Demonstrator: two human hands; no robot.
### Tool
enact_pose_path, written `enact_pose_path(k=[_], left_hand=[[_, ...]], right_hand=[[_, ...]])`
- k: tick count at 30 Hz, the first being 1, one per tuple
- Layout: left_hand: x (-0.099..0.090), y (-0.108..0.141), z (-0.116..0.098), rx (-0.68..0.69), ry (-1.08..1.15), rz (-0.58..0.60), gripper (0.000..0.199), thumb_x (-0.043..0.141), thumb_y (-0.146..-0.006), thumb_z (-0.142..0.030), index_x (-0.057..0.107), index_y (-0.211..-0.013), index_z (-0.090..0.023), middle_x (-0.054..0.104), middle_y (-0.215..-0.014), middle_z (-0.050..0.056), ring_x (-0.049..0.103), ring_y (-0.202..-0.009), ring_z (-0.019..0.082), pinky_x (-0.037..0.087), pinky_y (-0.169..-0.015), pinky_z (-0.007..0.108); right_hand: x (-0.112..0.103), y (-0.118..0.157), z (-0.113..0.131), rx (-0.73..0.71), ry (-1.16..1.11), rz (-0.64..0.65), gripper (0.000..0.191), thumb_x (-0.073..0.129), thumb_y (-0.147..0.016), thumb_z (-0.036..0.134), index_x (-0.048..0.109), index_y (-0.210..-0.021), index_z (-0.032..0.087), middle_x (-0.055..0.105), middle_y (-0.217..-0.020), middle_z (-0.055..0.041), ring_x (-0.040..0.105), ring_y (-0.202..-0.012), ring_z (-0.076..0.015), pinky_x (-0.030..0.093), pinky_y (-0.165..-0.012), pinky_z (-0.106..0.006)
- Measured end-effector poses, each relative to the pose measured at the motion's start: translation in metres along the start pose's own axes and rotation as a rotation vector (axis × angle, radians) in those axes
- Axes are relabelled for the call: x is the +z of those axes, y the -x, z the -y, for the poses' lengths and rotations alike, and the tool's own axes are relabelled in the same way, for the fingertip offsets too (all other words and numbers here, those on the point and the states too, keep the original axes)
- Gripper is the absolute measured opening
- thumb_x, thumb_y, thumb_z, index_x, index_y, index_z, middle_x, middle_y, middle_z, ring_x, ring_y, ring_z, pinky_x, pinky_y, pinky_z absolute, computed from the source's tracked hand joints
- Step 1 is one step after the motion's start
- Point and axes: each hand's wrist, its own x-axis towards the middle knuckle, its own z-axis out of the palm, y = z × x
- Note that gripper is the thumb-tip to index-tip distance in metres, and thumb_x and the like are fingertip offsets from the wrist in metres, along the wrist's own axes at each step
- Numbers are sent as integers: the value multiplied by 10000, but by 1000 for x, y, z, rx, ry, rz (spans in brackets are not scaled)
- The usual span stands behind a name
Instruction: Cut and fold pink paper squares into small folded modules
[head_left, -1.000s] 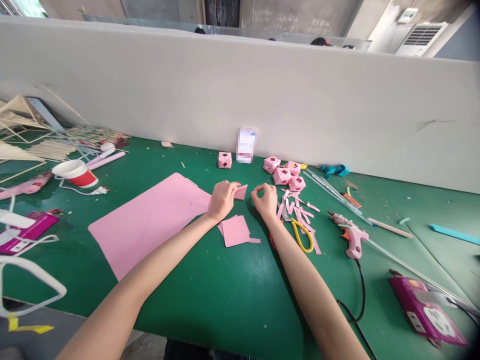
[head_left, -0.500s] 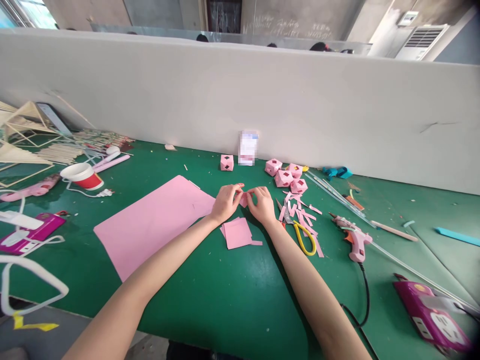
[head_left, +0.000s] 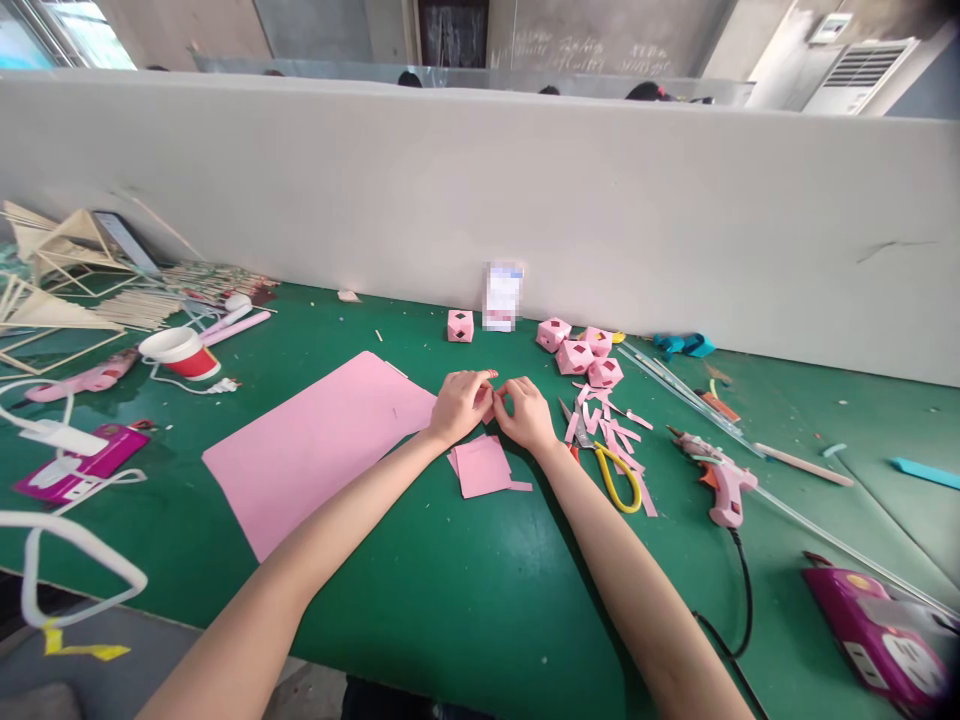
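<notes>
My left hand (head_left: 460, 405) and my right hand (head_left: 525, 410) meet over the table, fingertips closed on a small piece of pink paper (head_left: 489, 411) between them. Most of that piece is hidden by the fingers. Just below my hands lies a stack of square pink paper (head_left: 482, 468) with a narrow strip by its corner. To the left is a large pink sheet (head_left: 322, 440), partly under my left forearm. Right of my right hand are yellow-handled scissors (head_left: 619, 480) and loose pink paper strips (head_left: 611, 432).
Several folded pink paper cubes (head_left: 575, 357) stand beyond the strips, and a single cube (head_left: 460, 326) sits near a propped phone (head_left: 503, 297). A pink glue gun (head_left: 726, 485) and a purple power strip (head_left: 874, 635) lie right. A paper cup (head_left: 181, 354) stands left.
The view has shifted slightly, moving everything a little to the right. My hands stay together on the small pink paper, with only slight finger movement.
</notes>
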Motion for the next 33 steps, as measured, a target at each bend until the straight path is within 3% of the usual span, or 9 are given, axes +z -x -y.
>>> enact_pose_path(k=[8,14,19,22,28,33], left_hand=[[1,-2,2,-82,37,-51,297,589,-911,-140,541,-1194,-216,731,-919,14,690,-908,202,490,-873,368],[1,-6,15,-182,64,-140,285,479,-950,-119,484,-1223,-200,700,-941,47,689,-852,186,530,-822,355],[-1,-5,4,-52,89,-52,336,558,-916,-168,493,-1245,-187,667,-1065,80,670,-964,200,521,-884,364],[-2,-3,-2,21,66,1,288,533,-949,-183,510,-1236,-186,661,-971,62,650,-922,210,508,-860,369],[-1,-3,-1,58,18,10,240,462,-1003,-198,503,-1239,-178,645,-911,60,618,-845,219,495,-803,367],[-1,-2,-1,73,6,18,231,439,-1017,-218,507,-1237,-199,666,-923,63,635,-876,228,497,-824,377]], right_hand=[[-1,1,2,23,-2,-25,178,518,-880,203,432,-736,263,606,-755,-42,570,-822,-237,467,-722,-347],[-3,2,1,81,-7,-84,192,529,-827,187,404,-708,271,582,-718,-27,561,-794,-231,462,-678,-341],[-3,1,2,57,15,-73,173,522,-895,216,464,-739,263,627,-760,-40,577,-833,-232,477,-727,-338],[-2,1,2,24,27,-72,159,519,-926,233,518,-768,251,640,-764,-44,572,-842,-237,486,-758,-347],[-3,-1,0,7,34,-85,107,540,-951,267,635,-920,229,690,-869,-70,564,-940,-270,485,-859,-394],[-5,0,-1,-41,80,-59,145,514,-971,269,641,-920,221,692,-907,-85,558,-964,-276,459,-839,-405]])
